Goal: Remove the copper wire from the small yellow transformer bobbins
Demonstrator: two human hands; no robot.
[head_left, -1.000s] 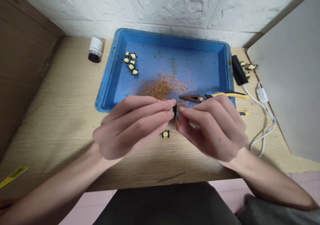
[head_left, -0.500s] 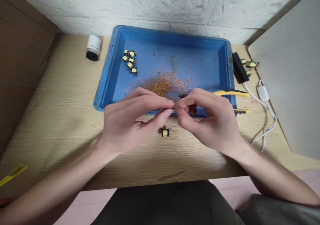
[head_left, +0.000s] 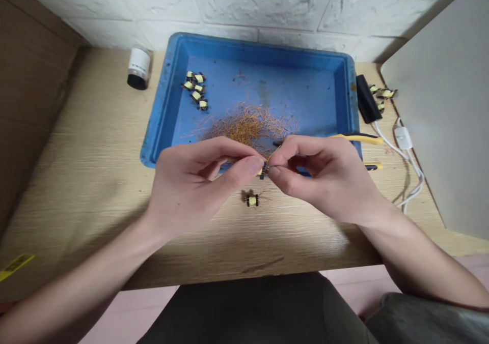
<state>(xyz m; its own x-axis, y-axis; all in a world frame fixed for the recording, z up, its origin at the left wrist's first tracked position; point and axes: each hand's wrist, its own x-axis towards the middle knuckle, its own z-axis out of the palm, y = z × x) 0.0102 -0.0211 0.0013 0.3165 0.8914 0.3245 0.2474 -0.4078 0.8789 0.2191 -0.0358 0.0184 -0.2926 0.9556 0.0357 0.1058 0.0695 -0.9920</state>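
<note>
Dark bobbin (head_left: 263,171) newly visible, half hidden between left hand (head_left: 198,181) and right hand (head_left: 321,176), both grips closed on it

The blue plastic tray (head_left: 168,99) has a semi-gloss finish, scuffed and chipped along its rim. In it lies a loose tangle of thin copper wire (head_left: 248,127), dull orange-brown with a faint metallic sheen. The small transformer (head_left: 263,171) pinched in the fingers shows matt black plastic, with glossy yellow tape on the similar pieces nearby. The pliers (head_left: 359,138) have smooth yellow-and-black plastic grips and dark metal at the nose. Beneath everything, the wood-grain desktop (head_left: 87,181) looks like matt laminate, smooth and lightly streaked. Behind it, the white painted wall (head_left: 267,8) is rough and pitted, while the cardboard (head_left: 34,105) at the side is plain brown paper board, matt. The white cable (head_left: 414,181) is smooth plastic, softly shiny.
</note>
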